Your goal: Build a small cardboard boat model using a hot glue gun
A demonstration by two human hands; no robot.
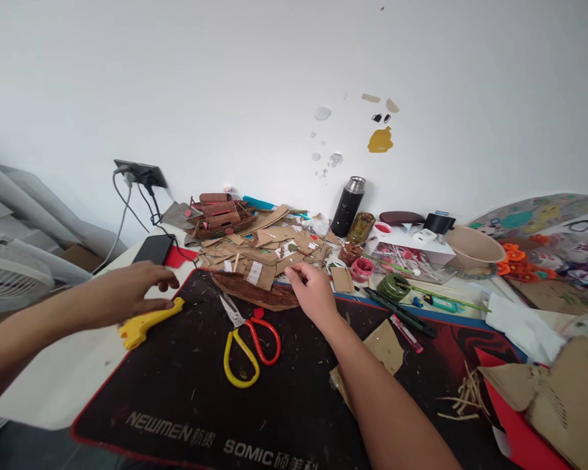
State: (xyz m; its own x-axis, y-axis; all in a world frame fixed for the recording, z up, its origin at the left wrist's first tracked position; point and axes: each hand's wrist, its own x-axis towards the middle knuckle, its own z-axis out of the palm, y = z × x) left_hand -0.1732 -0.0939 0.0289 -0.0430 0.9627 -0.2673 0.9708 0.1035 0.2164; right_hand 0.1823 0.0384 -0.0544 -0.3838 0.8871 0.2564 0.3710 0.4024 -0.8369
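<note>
The dark mat (294,405) covered most of the desk, and a heap of cardboard scraps (274,236) spread across its far side. The brown boat-shaped hull (235,286) lay on the mat's far edge, against the heap; its long axis ran left to right, with the left end slightly farther away and the tapering right end nearer. A tan card (261,274) overlapped its far rim.

The left hand (149,287) hung palm down at the left, fingers loosely bent and apart, with nothing in them. The right hand (313,292) was at the hull's right end, thumb and forefinger drawn together; I could not tell whether they gripped anything.

Between the hands, the scissors (236,318) pointed far left, their red and yellow handles near. A yellow glue gun (151,321) lay below the left hand, slanting from near left to far right.

At the far right stood a beige bowl (477,249), and farther left a black flask (345,212). Nearer, a green pot (392,294) held green paint, a brownish pot (349,258) reddish-brown paint, and a small pot (362,277) pink-red paint. A red scrap (259,313) sat just beside the scissors.
</note>
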